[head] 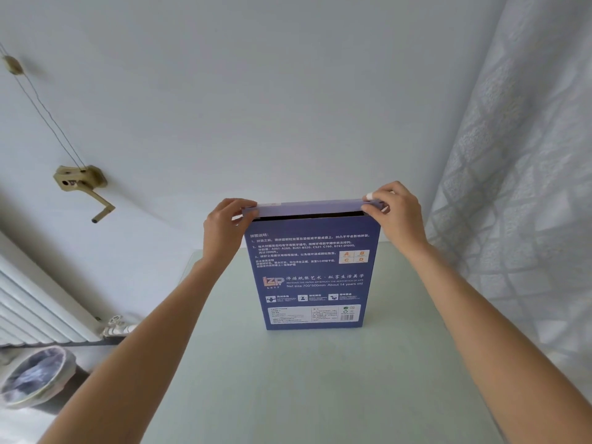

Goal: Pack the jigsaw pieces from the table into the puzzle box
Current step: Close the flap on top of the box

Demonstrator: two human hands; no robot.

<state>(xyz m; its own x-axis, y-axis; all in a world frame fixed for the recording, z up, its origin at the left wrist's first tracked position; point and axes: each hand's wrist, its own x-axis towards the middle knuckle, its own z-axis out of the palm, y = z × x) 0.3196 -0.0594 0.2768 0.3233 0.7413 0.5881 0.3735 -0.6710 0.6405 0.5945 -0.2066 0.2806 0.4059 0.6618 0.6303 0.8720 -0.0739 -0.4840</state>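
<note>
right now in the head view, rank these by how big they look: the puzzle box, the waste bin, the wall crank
1. puzzle box, standing upright on the table, looks largest
2. waste bin, lower left on the floor
3. wall crank, smallest

The bin and crank lie at different distances from the camera, so this is apparent size only.

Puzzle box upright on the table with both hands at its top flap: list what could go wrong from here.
1. The puzzle box stands on its narrow end on the table; pressure from the left hand or right hand at the top could tip it over.
2. The top flap still shows a dark gap beneath it; if it is not tucked fully, it may spring open.
3. Pinching the flap ends hard could crease the cardboard.
</note>
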